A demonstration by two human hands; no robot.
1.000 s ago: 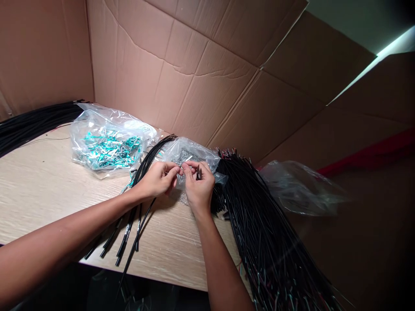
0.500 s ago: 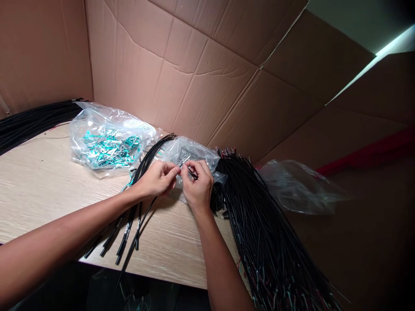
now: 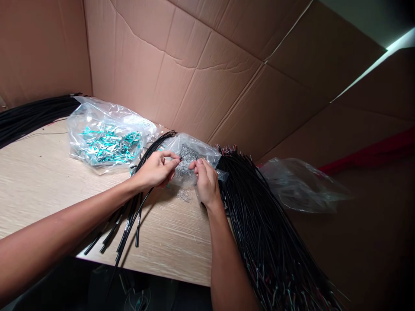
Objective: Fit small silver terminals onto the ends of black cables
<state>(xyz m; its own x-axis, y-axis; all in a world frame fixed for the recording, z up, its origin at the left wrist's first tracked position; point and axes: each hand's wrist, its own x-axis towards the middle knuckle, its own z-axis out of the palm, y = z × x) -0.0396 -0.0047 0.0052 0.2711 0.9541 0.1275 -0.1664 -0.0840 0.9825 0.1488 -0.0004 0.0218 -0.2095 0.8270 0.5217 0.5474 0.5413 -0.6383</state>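
My left hand pinches a thin black cable between thumb and fingertips, and the cable trails down towards the table's front edge. Its short dark end shows just past my thumb. A little to the right, my right hand is closed with thumb and fingers together; whether anything small is in them is hidden. Behind both hands lies a clear bag with a heap of fine silvery clippings. Under my left forearm rests a bunch of black cables.
A clear bag of teal and silver foil scraps lies at the left. More black cables stretch along the far left. At the right, a thick bundle of black cables hangs over the edge beside an empty-looking clear bag. Cardboard walls the back.
My right hand has moved right, away from my left hand and the cable end. My left hand keeps its pinch. The black piece that showed at my right fingers is no longer visible there.
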